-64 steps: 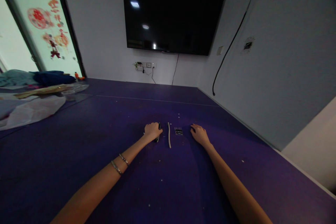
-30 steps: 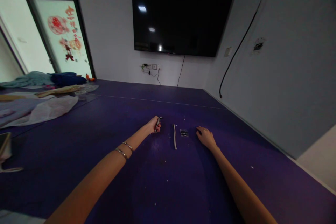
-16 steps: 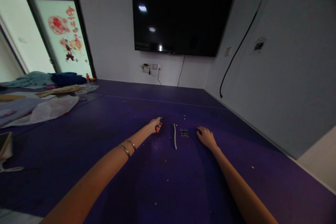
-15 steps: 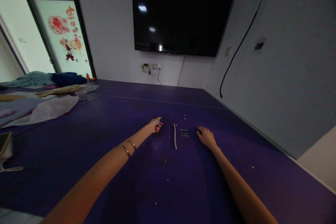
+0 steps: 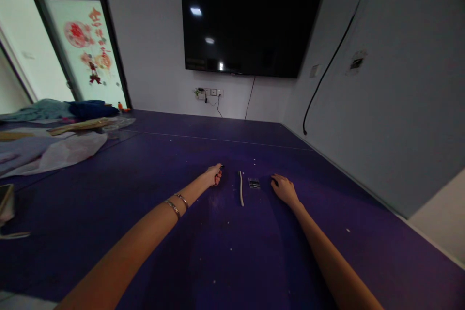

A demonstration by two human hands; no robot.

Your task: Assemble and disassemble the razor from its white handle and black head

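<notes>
My left hand (image 5: 214, 175), two bracelets on its forearm, is closed around a small dark tool (image 5: 222, 166) whose tip pokes out past the fingers; most of it is hidden in the grip, so its kind cannot be told. To the right of that hand a thin white strip (image 5: 241, 189), perhaps a cut length of cable or tube, lies lengthwise on the purple floor (image 5: 225, 261). Beside the strip is a small dark flat piece with clear edges (image 5: 254, 183). My right hand (image 5: 284, 189) rests palm down just right of this piece, thumb and fingers apart, with nothing seen in it.
Small white scraps are scattered over the floor. At the left lie clear plastic sheeting (image 5: 76, 152) and folded cloths (image 5: 92, 109). A black cable (image 5: 334, 55) hangs down the right wall. A television (image 5: 250, 26) is mounted on the wall ahead, above sockets (image 5: 213, 92).
My left hand has turned slightly, and less of the tool's tip shows. The right hand, the strip and the flat piece stay in place; the whole view has shifted a little.
</notes>
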